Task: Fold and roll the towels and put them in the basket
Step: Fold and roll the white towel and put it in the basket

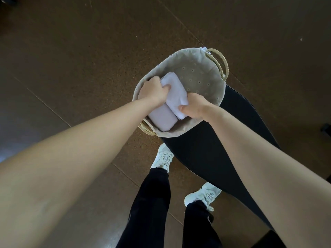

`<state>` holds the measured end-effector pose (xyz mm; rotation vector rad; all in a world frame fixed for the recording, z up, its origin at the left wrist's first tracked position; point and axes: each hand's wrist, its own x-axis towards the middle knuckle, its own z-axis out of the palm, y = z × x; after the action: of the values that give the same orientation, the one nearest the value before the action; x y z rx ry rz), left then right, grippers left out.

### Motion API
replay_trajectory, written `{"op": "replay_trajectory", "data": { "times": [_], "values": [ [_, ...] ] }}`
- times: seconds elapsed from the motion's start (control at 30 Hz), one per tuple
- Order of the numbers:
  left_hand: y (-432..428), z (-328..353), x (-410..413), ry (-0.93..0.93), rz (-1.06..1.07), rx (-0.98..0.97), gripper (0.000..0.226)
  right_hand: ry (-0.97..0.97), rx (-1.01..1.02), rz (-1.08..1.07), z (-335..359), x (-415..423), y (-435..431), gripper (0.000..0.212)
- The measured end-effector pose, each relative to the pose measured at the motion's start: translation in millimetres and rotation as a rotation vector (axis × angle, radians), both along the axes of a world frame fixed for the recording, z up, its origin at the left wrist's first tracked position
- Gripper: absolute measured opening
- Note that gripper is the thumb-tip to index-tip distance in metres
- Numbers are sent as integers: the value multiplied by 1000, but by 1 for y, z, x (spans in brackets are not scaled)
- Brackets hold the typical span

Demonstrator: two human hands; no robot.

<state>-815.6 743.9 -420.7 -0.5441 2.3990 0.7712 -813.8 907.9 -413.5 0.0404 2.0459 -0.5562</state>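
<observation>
Lowering into the lined basket [198, 72], I have my left hand [152, 92] and right hand [194, 107] clamped on the ends of a white rolled towel [174, 90]. It looks soft and light; end grips should keep it rolled. A lilac towel [161, 117] lies beside it.

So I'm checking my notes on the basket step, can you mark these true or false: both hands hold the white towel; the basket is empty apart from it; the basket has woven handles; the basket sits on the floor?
1. Both hands hold the white towel. True: left hand and right hand grip it.
2. The basket is otherwise empty. False: a lilac towel lies inside.
3. The basket has woven handles. True.
4. The basket sits on the floor. False: it rests on a dark surface above the floor.
</observation>
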Motion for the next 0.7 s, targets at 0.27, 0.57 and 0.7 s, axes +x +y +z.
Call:
{"op": "replay_trajectory", "data": {
  "times": [0.27,0.57,0.7],
  "values": [
    [-9,-5,26,504,-447,-170,45,53,123,224,-3,-5,6,43],
    [9,-9,47,378,-637,-233,72,154,235,409,-2,-2,12,53],
    [19,-16,56,298,-623,-272,94,409,250,373,-2,13,13,75]
  ]
}}
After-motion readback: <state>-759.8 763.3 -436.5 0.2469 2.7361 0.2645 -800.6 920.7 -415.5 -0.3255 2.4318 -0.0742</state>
